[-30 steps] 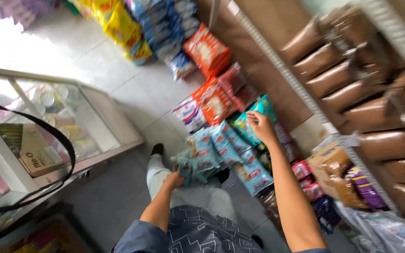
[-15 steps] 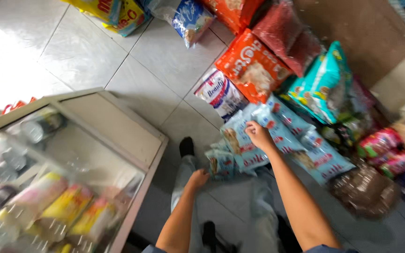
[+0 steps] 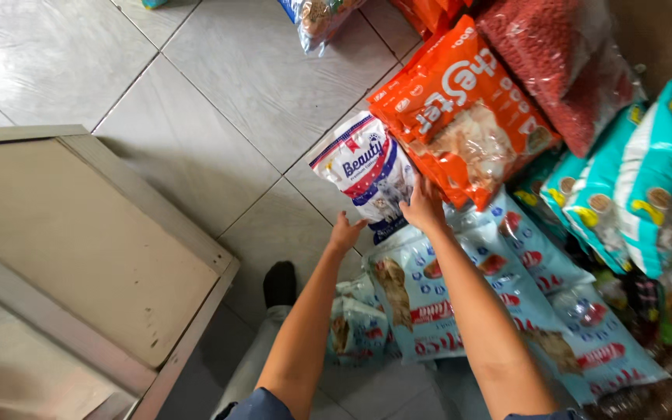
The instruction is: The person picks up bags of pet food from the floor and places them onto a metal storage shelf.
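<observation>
Head view: fingers of my left hand [image 3: 344, 231] and right hand [image 3: 423, 207] spread loosely against the white pouch [image 3: 367, 173] with red-and-blue label, lying on the grey floor tiles [image 3: 219, 101]; orange bags [image 3: 460, 117] just right; pale-blue bags [image 3: 429, 299] below; teal bags [image 3: 639, 187] farther right.

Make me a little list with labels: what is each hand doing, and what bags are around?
left hand: open, at the lower edge of the white and blue bag
right hand: on the same bag's right edge, beside the orange bag
below the arms: light blue bags lying in a row
far right: teal bags, clear bag of red pellets
floor: grey tiles
left side: wooden cabinet top
</observation>
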